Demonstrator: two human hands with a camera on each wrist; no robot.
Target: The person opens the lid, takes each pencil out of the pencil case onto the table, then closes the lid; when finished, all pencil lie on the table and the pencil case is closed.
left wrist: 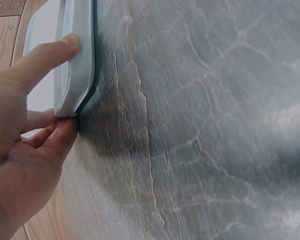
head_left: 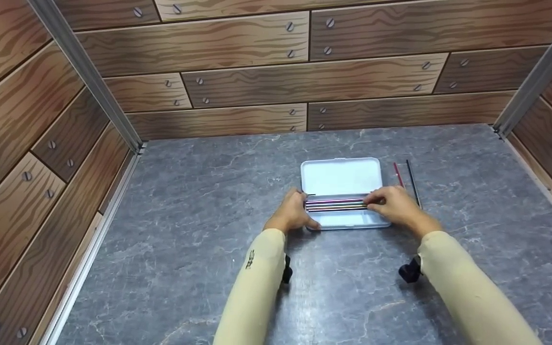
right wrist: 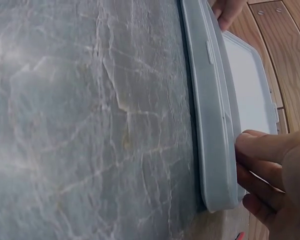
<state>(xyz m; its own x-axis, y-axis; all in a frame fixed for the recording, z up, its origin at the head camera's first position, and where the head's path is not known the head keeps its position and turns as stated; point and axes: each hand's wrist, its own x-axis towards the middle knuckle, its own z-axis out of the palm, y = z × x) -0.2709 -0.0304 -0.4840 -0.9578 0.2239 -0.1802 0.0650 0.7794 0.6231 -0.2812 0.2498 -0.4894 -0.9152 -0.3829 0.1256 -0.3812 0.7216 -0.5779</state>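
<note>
A white pencil case lies with its lid open toward the back. Several thin coloured pencils lie side by side along it. My left hand grips the case's left end; in the left wrist view the thumb presses on the front wall and the fingers curl round the end. At the right end, my right hand has thumb and fingertips together on the pencil ends, pinching there. In the right wrist view the case wall hides those fingertips and the pencils.
A red pencil and a black pencil lie on the grey marbled table to the right of the case, partly behind my right hand. Wood-patterned walls enclose the table at the back and both sides.
</note>
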